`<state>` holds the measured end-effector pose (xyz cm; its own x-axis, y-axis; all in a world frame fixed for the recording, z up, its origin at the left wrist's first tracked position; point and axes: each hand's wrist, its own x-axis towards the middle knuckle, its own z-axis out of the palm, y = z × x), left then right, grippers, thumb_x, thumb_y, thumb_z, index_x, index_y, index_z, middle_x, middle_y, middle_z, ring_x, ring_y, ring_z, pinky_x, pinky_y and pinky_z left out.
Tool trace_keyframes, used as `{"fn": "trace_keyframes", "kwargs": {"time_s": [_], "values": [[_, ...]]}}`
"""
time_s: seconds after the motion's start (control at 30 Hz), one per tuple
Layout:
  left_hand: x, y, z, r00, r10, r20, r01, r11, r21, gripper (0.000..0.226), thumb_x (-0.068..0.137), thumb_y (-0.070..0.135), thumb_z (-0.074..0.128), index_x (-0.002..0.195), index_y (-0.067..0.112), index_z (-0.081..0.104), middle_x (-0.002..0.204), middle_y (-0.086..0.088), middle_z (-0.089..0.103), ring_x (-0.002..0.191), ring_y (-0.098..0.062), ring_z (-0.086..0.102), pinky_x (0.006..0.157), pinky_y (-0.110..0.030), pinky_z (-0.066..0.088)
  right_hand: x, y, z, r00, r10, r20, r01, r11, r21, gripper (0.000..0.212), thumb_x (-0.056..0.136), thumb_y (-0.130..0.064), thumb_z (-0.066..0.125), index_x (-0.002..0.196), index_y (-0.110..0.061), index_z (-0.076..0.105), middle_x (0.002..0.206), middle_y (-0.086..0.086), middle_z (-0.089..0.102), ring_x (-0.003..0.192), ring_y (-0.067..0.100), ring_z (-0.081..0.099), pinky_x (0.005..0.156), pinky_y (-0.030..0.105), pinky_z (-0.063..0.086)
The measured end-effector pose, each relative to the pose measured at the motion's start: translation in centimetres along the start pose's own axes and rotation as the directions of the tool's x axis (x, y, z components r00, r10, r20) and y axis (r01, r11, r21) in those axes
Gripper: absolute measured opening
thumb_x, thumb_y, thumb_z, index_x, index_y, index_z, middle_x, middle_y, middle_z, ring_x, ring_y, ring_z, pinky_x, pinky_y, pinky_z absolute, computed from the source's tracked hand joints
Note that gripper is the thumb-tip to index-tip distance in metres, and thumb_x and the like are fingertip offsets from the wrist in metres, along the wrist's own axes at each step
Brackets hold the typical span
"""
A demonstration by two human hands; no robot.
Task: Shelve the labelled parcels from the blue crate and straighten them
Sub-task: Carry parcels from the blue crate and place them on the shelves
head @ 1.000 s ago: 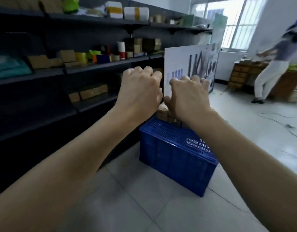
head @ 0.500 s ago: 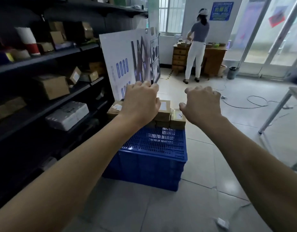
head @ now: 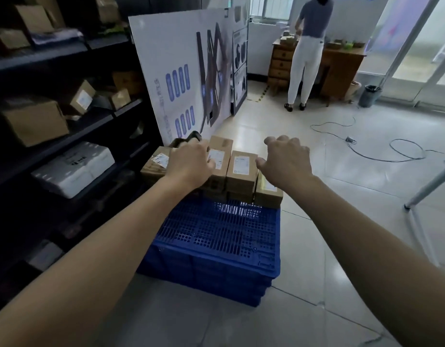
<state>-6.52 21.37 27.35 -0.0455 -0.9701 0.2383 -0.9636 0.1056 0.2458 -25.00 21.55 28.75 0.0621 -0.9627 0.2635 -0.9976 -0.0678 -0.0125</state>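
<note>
A blue crate [head: 216, 236] stands on the floor beside dark shelving [head: 66, 136]. Several brown labelled parcels are stacked at its far end: a left one [head: 156, 164], a tall one [head: 222, 149], a middle one [head: 241, 169] and a low right one [head: 267, 194]. My left hand [head: 191, 161] lies on the stack between the left and tall parcels, its thumb against the tall parcel's label and its fingers hidden. A dark object [head: 191, 137] shows just beyond them. My right hand [head: 284, 159] hovers over the right parcel, fingers loosely curled, holding nothing.
A large printed board [head: 186, 71] leans against the shelf end behind the crate. The shelves hold cardboard boxes and a white wrapped package [head: 73, 169]. A person [head: 306, 53] stands at a wooden desk far back. Cables [head: 391, 151] and a metal stand leg [head: 426, 186] are on the right.
The view has swung right and down toward the crate. My left hand has dropped onto the parcels; my right hand has lowered and spread out to the right above them.
</note>
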Motion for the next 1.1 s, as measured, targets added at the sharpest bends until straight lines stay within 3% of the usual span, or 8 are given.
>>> {"fn": "trace_keyframes", "kwargs": {"time_s": [0.1,0.2,0.33,0.5,0.77,0.83,1.0,1.1], "values": [[4.5,-1.5,3.4,0.996,-0.048,0.081,0.049,0.999,-0.014,0.04,0.092,0.032,0.054,0.125,0.01,0.054,0.125,-0.01,0.056,0.113,-0.031,0.052,0.095,-0.043,0.043,3.9,1.0,3.4,0.998,0.028,0.059,-0.03,0.999,0.022,0.043,0.092,-0.035,0.054,0.128,-0.011,0.052,0.121,0.013,0.057,0.112,0.033,0.051,0.088,0.043,0.04],[9.1,-3.1,7.4,0.979,-0.075,0.188,0.107,0.98,-0.166,0.045,0.087,0.03,0.062,0.125,0.01,0.051,0.129,-0.01,0.052,0.112,-0.028,0.052,0.093,-0.042,0.046,7.6,2.1,7.2,0.986,0.024,0.165,-0.049,0.988,0.144,0.053,0.09,-0.035,0.058,0.136,-0.012,0.046,0.134,0.014,0.051,0.121,0.033,0.046,0.096,0.046,0.04],[15.3,-6.3,12.6,0.935,-0.121,0.333,0.237,0.912,-0.334,0.057,0.079,0.029,0.071,0.128,0.013,0.047,0.13,-0.007,0.05,0.096,-0.013,0.044,0.066,-0.019,0.037,12.7,2.7,12.6,0.95,-0.009,0.313,-0.097,0.941,0.323,0.066,0.089,-0.033,0.063,0.145,-0.014,0.036,0.147,0.013,0.04,0.133,0.032,0.037,0.107,0.049,0.037],[21.8,-9.8,18.6,0.842,-0.201,0.501,0.414,0.836,-0.36,0.076,0.079,0.027,0.073,0.14,0.013,0.03,0.143,-0.012,0.035,0.12,-0.026,0.045,0.082,-0.03,0.035,18.4,3.1,19.3,0.889,0.06,0.455,-0.226,0.92,0.321,0.069,0.09,-0.033,0.063,0.147,-0.011,0.031,0.147,0.015,0.039,0.132,0.034,0.038,0.107,0.046,0.034],[27.7,-12.0,26.8,0.77,-0.265,0.58,0.492,0.826,-0.275,0.078,0.081,0.017,0.072,0.143,0.006,0.025,0.145,-0.015,0.032,0.129,-0.031,0.04,0.099,-0.039,0.039,24.3,3.7,29.6,0.791,0.175,0.587,-0.432,0.838,0.333,0.07,0.089,-0.032,0.065,0.145,-0.007,0.031,0.148,0.015,0.037,0.132,0.033,0.039,0.106,0.044,0.036],[28.8,-12.3,28.6,0.754,-0.263,0.601,0.52,0.799,-0.302,0.071,0.083,0.013,0.069,0.14,0.006,0.028,0.141,-0.014,0.04,0.123,-0.029,0.046,0.087,-0.032,0.041,25.1,4.3,32.2,0.748,0.234,0.621,-0.545,0.751,0.374,0.071,0.088,-0.031,0.067,0.144,-0.006,0.031,0.147,0.015,0.04,0.131,0.033,0.041,0.103,0.043,0.039],[30.9,-13.3,32.4,0.667,-0.268,0.695,0.594,0.753,-0.281,0.055,0.085,0.015,0.068,0.128,0.004,0.036,0.127,-0.013,0.055,0.106,-0.024,0.055,0.076,-0.031,0.041,26.2,6.5,37.9,0.547,0.276,0.79,-0.829,0.312,0.464,0.08,0.086,-0.031,0.069,0.148,-0.008,0.025,0.147,0.015,0.042,0.132,0.033,0.043,0.109,0.051,0.037],[32.2,-14.2,34.5,0.628,-0.276,0.728,0.647,0.704,-0.291,0.053,0.085,0.016,0.07,0.127,0.005,0.04,0.127,-0.011,0.058,0.111,-0.025,0.057,0.078,-0.032,0.044,27.0,7.3,40.6,0.463,0.282,0.84,-0.885,0.207,0.418,0.081,0.086,-0.039,0.066,0.148,-0.007,0.025,0.148,0.015,0.041,0.132,0.034,0.043,0.107,0.052,0.039]]}}
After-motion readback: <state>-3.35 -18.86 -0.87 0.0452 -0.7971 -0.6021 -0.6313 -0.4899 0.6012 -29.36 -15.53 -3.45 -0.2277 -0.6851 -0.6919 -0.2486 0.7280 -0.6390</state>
